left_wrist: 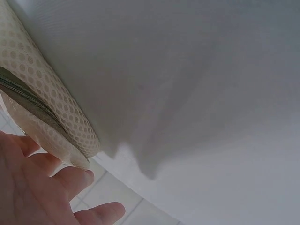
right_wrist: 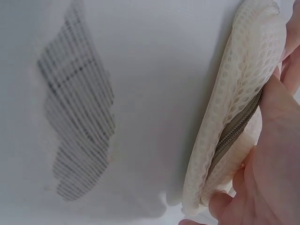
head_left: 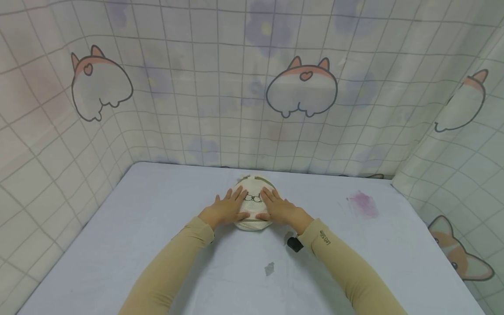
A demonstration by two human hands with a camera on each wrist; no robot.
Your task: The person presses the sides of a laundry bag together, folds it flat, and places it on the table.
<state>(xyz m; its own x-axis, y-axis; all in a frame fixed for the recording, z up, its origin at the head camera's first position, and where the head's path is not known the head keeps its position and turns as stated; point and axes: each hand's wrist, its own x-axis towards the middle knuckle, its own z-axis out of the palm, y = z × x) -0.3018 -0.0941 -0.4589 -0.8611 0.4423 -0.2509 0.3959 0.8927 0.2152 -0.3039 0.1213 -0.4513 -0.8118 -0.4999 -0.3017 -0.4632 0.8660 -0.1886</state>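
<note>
A round cream mesh zip bag [head_left: 253,211] with a small line drawing on top lies flat near the far edge of the table. From its left side my left hand [head_left: 225,210] rests on it, fingers stretched out across the top. My right hand [head_left: 283,211] presses on the opposite side in the same way, its thumb close to the left thumb. In the left wrist view the bag's dark zipper [left_wrist: 33,98] runs along its side, above the fingers. The right wrist view shows the zipper [right_wrist: 234,131] between the mesh and my hand. The bag's underside is hidden.
A white-covered table [head_left: 130,245] is enclosed by grid-patterned curtains [head_left: 236,87] with animal prints. A small black object [head_left: 295,244] sits by the right wrist. A grey patch [head_left: 269,268] and a pink stain [head_left: 364,204] mark the cover.
</note>
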